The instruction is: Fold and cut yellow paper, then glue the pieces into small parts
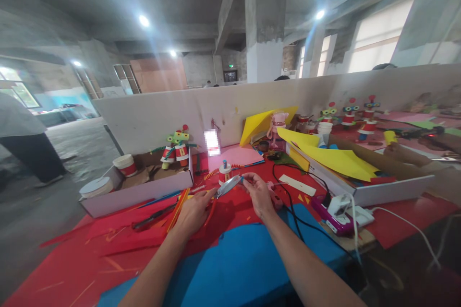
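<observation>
Both hands work at the centre of the frame, above a red surface (61, 268). The left hand (194, 212) has its grip closed around a pair of scissors (228, 186), whose silver blades point up and to the right. The right hand (260, 195) has its grip narrowed to a fingertip pinch on a small blue piece (242, 179), located at the blade tips; whether blade and piece touch cannot be told. Just behind the blades stands a red-and-white cup (225, 173) with a blue top. A blue sheet (248, 254) lies under the forearms at the lower centre. Left of centre, a shallow box (144, 193) contains green-headed figures (178, 139); right of centre, a second box (396, 193) holds yellow paper (334, 156). A purple power strip (334, 218) lies in front of the second box. At the right edge, a co-worker's hand (394, 153) is near a yellow cylinder (390, 137).
</observation>
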Tool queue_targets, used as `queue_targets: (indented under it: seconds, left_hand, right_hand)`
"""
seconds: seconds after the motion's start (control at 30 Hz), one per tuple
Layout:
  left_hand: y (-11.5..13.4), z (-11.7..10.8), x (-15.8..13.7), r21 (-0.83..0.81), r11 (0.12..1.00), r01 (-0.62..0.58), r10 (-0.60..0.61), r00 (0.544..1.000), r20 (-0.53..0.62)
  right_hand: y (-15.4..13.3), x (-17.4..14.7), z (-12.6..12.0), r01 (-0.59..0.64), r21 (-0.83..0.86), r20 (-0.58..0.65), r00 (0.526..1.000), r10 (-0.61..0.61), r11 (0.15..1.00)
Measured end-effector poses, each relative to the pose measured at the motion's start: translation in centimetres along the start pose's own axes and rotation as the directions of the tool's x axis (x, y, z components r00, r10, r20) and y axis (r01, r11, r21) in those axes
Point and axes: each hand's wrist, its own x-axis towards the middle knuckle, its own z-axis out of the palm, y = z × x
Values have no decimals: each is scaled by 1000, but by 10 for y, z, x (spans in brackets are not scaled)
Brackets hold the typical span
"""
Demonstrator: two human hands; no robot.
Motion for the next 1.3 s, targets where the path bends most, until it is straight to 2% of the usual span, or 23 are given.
queue_targets:
  seconds: [0.23, 0.9, 1.3]
  left_hand:
    - [9, -4, -1, 3, 1000, 7, -7, 999, 43]
    - [13, -4, -1, 6, 1000, 28, -28, 999, 41]
    - [16, -6, -1, 5, 1000, 20, -20, 998, 60]
  right_hand:
    - [-3, -2, 2, 11, -22, 10, 1000, -10, 1000]
    - [-2, -4, 3, 17, -70, 82, 997, -11, 997]
    - [-3, -5, 4, -6, -37, 102, 995, 9, 999]
